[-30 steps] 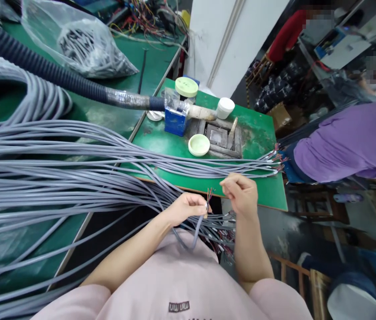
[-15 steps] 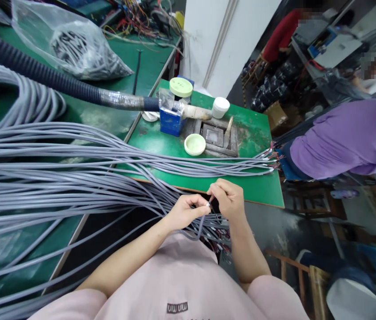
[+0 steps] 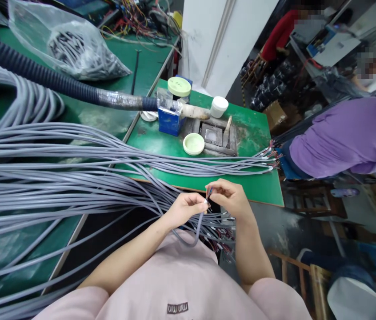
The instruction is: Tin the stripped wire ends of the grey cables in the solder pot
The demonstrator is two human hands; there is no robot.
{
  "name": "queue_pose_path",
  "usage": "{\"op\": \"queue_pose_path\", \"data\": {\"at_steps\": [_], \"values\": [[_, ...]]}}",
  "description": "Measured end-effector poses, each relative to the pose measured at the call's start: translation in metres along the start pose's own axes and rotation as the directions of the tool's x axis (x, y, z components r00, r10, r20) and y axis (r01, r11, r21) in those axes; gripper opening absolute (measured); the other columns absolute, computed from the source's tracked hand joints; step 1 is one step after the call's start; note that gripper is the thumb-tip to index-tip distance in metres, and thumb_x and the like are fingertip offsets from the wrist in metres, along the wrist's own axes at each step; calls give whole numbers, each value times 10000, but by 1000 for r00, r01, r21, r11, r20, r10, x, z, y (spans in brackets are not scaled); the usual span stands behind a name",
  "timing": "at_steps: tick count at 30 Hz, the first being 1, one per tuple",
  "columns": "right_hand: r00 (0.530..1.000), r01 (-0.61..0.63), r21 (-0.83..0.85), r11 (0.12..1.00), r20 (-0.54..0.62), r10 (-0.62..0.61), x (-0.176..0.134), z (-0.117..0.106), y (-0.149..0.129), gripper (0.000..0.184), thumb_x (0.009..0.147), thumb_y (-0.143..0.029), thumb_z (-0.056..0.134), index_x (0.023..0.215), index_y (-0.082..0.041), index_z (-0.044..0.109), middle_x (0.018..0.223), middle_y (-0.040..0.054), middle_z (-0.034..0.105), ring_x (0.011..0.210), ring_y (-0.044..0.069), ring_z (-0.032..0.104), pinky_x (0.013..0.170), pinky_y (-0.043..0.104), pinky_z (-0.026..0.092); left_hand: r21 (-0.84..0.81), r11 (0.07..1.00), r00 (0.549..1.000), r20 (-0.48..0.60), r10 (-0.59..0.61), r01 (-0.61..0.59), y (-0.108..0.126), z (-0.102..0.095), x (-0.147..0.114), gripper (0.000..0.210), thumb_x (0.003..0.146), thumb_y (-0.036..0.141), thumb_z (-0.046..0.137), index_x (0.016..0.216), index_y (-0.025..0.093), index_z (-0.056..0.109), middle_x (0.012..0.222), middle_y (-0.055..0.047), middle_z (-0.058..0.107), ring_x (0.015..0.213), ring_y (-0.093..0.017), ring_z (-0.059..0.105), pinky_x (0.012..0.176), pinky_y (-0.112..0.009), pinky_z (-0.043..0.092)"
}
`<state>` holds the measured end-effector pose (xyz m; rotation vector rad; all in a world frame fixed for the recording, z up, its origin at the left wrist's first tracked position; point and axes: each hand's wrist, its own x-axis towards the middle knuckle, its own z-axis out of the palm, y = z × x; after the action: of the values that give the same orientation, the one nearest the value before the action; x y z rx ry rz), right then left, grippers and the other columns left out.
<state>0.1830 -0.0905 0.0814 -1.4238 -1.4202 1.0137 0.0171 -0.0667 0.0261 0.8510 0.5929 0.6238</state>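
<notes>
My left hand (image 3: 186, 209) pinches the end of a grey cable (image 3: 198, 226) just below its white collar. The cable bends down in a loop in front of my shirt. From its end stick out thin coloured wires (image 3: 209, 194), red-brown and blue among them. My right hand (image 3: 230, 198) is closed at the fingertips around these wires, with thumb and forefinger slightly apart. Below and behind both hands hang many cable ends (image 3: 221, 235) with stripped coloured wires. A bundle of grey cables (image 3: 188, 165) lies on the green table beyond my hands.
On the green table (image 3: 251, 191) stand a solder pot (image 3: 213, 133), a pale green lid (image 3: 194, 144), a white tub (image 3: 219, 106) and a blue box (image 3: 170, 122) holding a black corrugated hose (image 3: 74, 84). A bag of cables (image 3: 74, 44) lies at the back left. A person in purple (image 3: 344, 138) sits at right.
My right hand has opened its fist somewhat and turned, so the coloured wires show more. My left hand still grips the cable end and has shifted slightly left.
</notes>
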Motion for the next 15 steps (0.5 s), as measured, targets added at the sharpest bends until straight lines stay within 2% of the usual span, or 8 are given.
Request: {"op": "queue_pose_path", "data": {"at_steps": [2, 6, 9, 12, 15], "values": [[999, 47, -64, 997, -14, -48, -1, 7, -3, 86, 747, -254, 665, 730, -195, 726, 642, -4, 604, 560, 107, 514, 513, 244, 380, 9, 1000, 999, 35, -15, 15, -3, 1, -1, 424, 569, 505, 825, 614, 118, 658, 581, -12, 631, 561, -85, 517, 611, -228, 416], [991, 89, -49, 995, -99, -94, 4, 21, -1, 273, 780, -268, 594, 523, -188, 641, 505, -22, 508, 492, 97, 462, 506, 252, 361, 37, 999, 994, 108, -24, 20, -10, 3, -4, 411, 601, 499, 811, 648, 116, 668, 608, -16, 638, 582, -93, 531, 630, -237, 424], [986, 18, 117, 993, -164, 1, 11, 31, 10, 310, 759, -285, 595, 469, -179, 599, 454, -31, 459, 447, 83, 387, 462, 247, 311, 46, 999, 995, 99, -19, 15, -9, 2, -3, 407, 605, 496, 810, 656, 116, 675, 625, -23, 648, 590, -100, 541, 636, -243, 431], [957, -54, 349, 935, -249, 148, 20, 36, 20, 287, 706, -295, 617, 454, -168, 573, 414, -44, 414, 393, 60, 296, 399, 232, 216, 31, 999, 999, 45, 6, -8, -4, -1, -1, 383, 609, 469, 814, 639, 113, 675, 621, -28, 655, 585, -98, 544, 640, -241, 434], [914, -3, 472, 881, -356, 194, 27, 29, 23, 282, 691, -336, 634, 476, -170, 560, 388, -72, 342, 361, 44, 239, 379, 218, 177, -1, 1000, 1000, 23, 10, -10, 0, -5, 0, 364, 602, 446, 825, 642, 113, 683, 614, -33, 661, 585, -103, 556, 642, -242, 442]]}}
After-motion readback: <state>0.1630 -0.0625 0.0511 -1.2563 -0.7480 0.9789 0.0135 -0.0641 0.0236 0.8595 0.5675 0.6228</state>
